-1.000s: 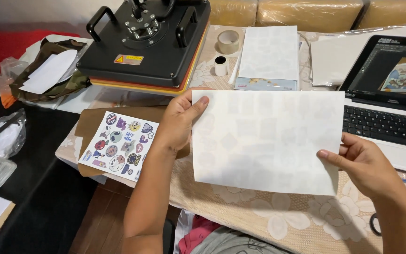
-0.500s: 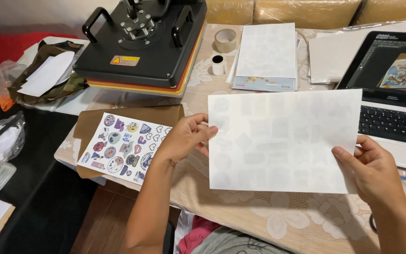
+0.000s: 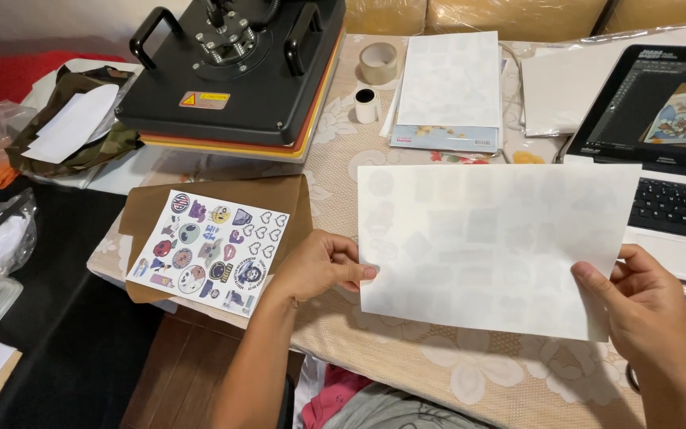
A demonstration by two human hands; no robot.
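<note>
Fingers (image 3: 349,272) of left hand (image 3: 315,266) now pinch near-left edge of white sheet (image 3: 490,242), closed on it; a second ago same hand gripped far-left corner. Right hand (image 3: 645,306) closed on near-right corner, thumb on top. Sheet shifted right, held flat above table (image 3: 438,373), faint shapes showing through. Sticker sheet (image 3: 210,250) unchanged on brown paper (image 3: 283,202), left.

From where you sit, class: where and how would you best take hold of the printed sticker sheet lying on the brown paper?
Grip the sticker sheet at its near right corner, which juts past the brown paper, coming from the right beside the left hand. It lies flat, so only that overhang probably lets a finger slip under.
</note>
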